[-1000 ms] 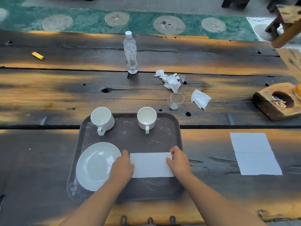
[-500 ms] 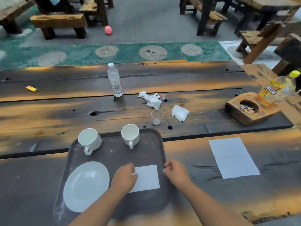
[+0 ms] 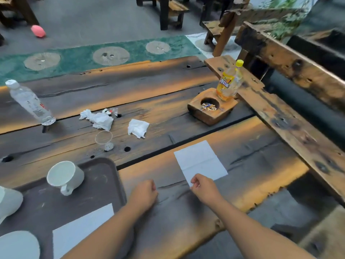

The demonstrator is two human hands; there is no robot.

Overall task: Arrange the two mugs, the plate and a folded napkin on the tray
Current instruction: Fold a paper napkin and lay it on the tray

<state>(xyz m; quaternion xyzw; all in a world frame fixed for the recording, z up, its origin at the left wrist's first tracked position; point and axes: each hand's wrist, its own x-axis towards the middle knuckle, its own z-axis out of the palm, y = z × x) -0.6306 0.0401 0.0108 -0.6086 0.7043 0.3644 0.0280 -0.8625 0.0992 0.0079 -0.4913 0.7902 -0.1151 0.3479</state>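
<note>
The dark tray point(image 3: 104, 167) lies at the lower left. On it stand one white mug point(image 3: 64, 176) and a second white mug point(image 3: 9, 202) cut off by the left edge. The white plate point(image 3: 18, 245) and a folded white napkin point(image 3: 82, 227) lie on the tray's near part. Another white napkin point(image 3: 200, 161) lies flat on the table right of the tray. My right hand point(image 3: 204, 189) pinches its near corner. My left hand point(image 3: 143, 196) hovers over the table just right of the tray, fingers curled, holding nothing.
Crumpled tissues point(image 3: 99, 118), a clear plastic cup point(image 3: 103, 140) and a water bottle point(image 3: 29, 103) sit beyond the tray. A wooden ashtray block point(image 3: 211, 111) with a yellow drink bottle point(image 3: 229, 83) stands at the right. A wooden beam point(image 3: 298, 128) borders the table's right side.
Both hands left the folded napkin on the tray and moved right. My right hand now pinches the corner of the second napkin. The view swung to the right.
</note>
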